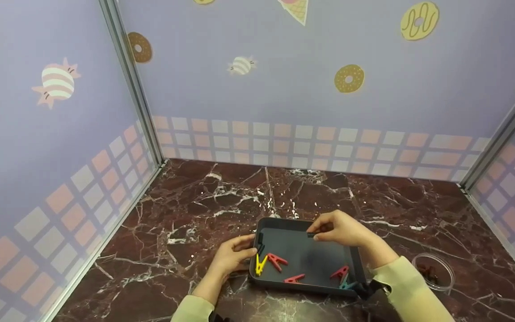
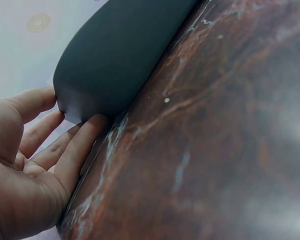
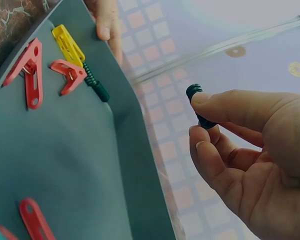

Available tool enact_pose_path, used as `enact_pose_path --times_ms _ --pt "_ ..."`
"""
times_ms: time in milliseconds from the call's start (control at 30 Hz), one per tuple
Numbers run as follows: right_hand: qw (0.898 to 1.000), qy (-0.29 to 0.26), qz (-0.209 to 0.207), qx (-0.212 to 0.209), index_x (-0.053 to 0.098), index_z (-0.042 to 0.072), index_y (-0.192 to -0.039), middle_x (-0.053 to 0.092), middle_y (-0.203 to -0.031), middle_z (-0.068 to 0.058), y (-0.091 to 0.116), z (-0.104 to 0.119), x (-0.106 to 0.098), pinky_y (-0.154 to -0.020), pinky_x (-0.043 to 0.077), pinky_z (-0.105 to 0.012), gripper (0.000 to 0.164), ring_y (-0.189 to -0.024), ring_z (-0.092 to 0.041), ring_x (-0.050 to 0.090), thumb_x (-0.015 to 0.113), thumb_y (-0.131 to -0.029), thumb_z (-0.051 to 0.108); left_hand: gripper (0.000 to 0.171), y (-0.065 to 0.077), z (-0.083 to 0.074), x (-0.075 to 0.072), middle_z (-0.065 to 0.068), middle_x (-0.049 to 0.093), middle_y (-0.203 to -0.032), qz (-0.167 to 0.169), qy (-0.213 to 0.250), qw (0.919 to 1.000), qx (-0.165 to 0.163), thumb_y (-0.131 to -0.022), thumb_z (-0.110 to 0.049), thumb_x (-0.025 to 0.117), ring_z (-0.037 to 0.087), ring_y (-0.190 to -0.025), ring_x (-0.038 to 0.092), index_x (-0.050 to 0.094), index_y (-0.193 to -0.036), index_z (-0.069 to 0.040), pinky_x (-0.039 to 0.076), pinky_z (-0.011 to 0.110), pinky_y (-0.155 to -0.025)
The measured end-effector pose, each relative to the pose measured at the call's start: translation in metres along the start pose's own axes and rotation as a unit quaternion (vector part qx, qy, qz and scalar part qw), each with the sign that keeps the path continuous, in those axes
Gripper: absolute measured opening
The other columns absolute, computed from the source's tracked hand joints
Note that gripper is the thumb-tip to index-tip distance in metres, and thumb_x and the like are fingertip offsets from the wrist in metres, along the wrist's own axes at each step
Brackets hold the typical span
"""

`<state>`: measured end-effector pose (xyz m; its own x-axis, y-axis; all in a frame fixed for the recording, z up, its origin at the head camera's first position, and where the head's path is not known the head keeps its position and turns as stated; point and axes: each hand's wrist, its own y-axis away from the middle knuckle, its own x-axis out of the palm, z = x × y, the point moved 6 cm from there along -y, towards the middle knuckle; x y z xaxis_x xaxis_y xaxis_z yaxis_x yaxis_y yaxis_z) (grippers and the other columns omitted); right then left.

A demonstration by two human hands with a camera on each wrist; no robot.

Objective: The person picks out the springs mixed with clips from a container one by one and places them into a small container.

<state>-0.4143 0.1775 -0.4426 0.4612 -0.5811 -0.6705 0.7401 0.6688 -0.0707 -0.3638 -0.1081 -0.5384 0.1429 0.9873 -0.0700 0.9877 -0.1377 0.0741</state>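
Note:
A dark grey tray (image 1: pixel 306 259) sits on the marbled tabletop. My left hand (image 1: pixel 231 257) touches the outside of its left end; the left wrist view shows the fingertips against the outer wall. Above the tray's far right part, my right hand (image 1: pixel 342 229) pinches a small dark green ribbed bolt (image 3: pixel 194 90) between thumb and fingers, its middle partly hidden. Inside the tray at the left lie another dark green bolt (image 3: pixel 102 93), a yellow clothespin (image 1: pixel 261 264) and a red clothespin (image 1: pixel 277 261). More red clothespins (image 1: pixel 294 279) and a teal clothespin (image 1: pixel 346 283) lie along the near side.
A round clear container (image 1: pixel 450 273) with small dark brown pieces stands right of the tray, beside my right sleeve (image 1: pixel 407 286). Patterned panels (image 1: pixel 262 98) enclose the tabletop (image 1: pixel 186 232) at the back and both sides.

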Motion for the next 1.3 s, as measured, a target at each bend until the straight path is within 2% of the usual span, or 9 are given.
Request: enact_pose_path --times_ms 133,233,367,467,700,967,1067,1200,1300 --pt "1.0 -0.007 -0.016 0.014 0.08 0.007 -0.108 0.075 -0.103 -0.012 0.016 -0.006 -0.011 -0.07 0.054 -0.018 0.018 -0.082 -0.002 0.064 0.078 -0.092 0.013 0.053 0.0 0.001 0.0 0.031 0.058 -0.143 0.0 0.009 0.9999 -0.007 -0.095 -0.012 0.074 0.03 -0.108 0.073 0.058 -0.144 0.0 0.065 0.044 -0.082" --pt "0.999 0.004 -0.028 0.021 0.079 0.005 -0.11 0.075 -0.105 -0.015 0.029 -0.01 -0.021 -0.07 0.054 -0.018 0.019 -0.081 -0.001 0.064 0.077 -0.092 0.013 0.052 -0.001 0.001 -0.002 0.03 0.06 -0.141 -0.004 -0.006 1.0 -0.004 -0.095 -0.012 0.073 0.03 -0.11 0.072 0.059 -0.144 -0.001 0.064 0.042 -0.082" --pt "0.998 0.009 -0.042 0.039 0.078 0.003 -0.11 0.076 -0.1 -0.018 0.047 -0.019 -0.033 -0.056 0.049 -0.018 0.021 -0.064 0.0 0.058 0.076 -0.092 0.012 0.051 -0.001 0.002 -0.003 0.029 0.061 -0.14 -0.006 -0.017 0.9998 -0.005 -0.096 -0.012 0.073 0.028 -0.109 0.072 0.059 -0.144 -0.002 0.064 0.041 -0.081" --pt "0.997 -0.009 -0.052 0.053 0.077 0.001 -0.111 0.075 -0.091 -0.017 0.061 -0.025 -0.041 -0.052 0.049 -0.019 0.021 -0.058 -0.001 0.056 0.075 -0.092 0.011 0.051 -0.002 0.003 -0.003 0.029 0.06 -0.141 -0.005 -0.003 0.9999 -0.012 -0.096 -0.011 0.072 0.026 -0.106 0.072 0.058 -0.144 -0.001 0.064 0.042 -0.08" --pt "0.996 -0.002 -0.08 0.045 0.076 -0.002 -0.111 0.076 -0.097 -0.016 0.091 -0.03 -0.059 -0.064 0.055 -0.019 0.021 -0.075 0.002 0.064 0.074 -0.093 0.01 0.052 -0.001 0.002 -0.003 0.03 0.059 -0.142 -0.003 -0.002 0.9999 -0.011 -0.096 -0.011 0.072 0.026 -0.106 0.072 0.057 -0.145 -0.001 0.065 0.041 -0.079" --pt "0.99 0.003 -0.115 0.08 0.076 0.001 -0.113 0.073 -0.093 0.007 0.133 -0.046 -0.077 -0.067 0.058 -0.021 0.021 -0.076 0.0 0.064 0.074 -0.095 0.011 0.053 -0.001 0.001 -0.002 0.03 0.059 -0.142 0.0 -0.008 1.0 -0.002 -0.096 -0.013 0.074 0.03 -0.108 0.072 0.057 -0.145 0.0 0.065 0.043 -0.082" --pt "0.988 0.012 -0.125 0.094 0.075 0.0 -0.115 0.072 -0.093 0.013 0.149 -0.054 -0.083 -0.061 0.056 -0.023 0.024 -0.073 -0.001 0.063 0.073 -0.096 0.013 0.053 -0.001 0.0 -0.002 0.03 0.059 -0.143 0.001 -0.005 1.0 0.0 -0.096 -0.012 0.073 0.031 -0.108 0.073 0.057 -0.145 0.0 0.065 0.043 -0.081" --pt "0.984 -0.001 -0.126 0.124 0.07 -0.006 -0.123 0.072 -0.09 0.008 0.17 -0.066 -0.091 -0.054 0.056 -0.03 0.033 -0.066 -0.008 0.062 0.07 -0.098 0.017 0.051 -0.001 -0.001 -0.002 0.031 0.06 -0.141 -0.001 -0.01 0.9999 0.005 -0.095 -0.011 0.073 0.031 -0.11 0.072 0.058 -0.144 0.0 0.065 0.042 -0.082" --pt "0.981 -0.012 -0.129 0.148 0.067 -0.008 -0.126 0.075 -0.093 0.004 0.187 -0.075 -0.097 -0.06 0.059 -0.031 0.038 -0.072 -0.01 0.068 0.069 -0.1 0.019 0.052 -0.001 0.0 -0.002 0.03 0.061 -0.14 -0.004 -0.011 0.9999 0.001 -0.095 -0.012 0.074 0.029 -0.11 0.072 0.059 -0.143 -0.001 0.064 0.041 -0.082"
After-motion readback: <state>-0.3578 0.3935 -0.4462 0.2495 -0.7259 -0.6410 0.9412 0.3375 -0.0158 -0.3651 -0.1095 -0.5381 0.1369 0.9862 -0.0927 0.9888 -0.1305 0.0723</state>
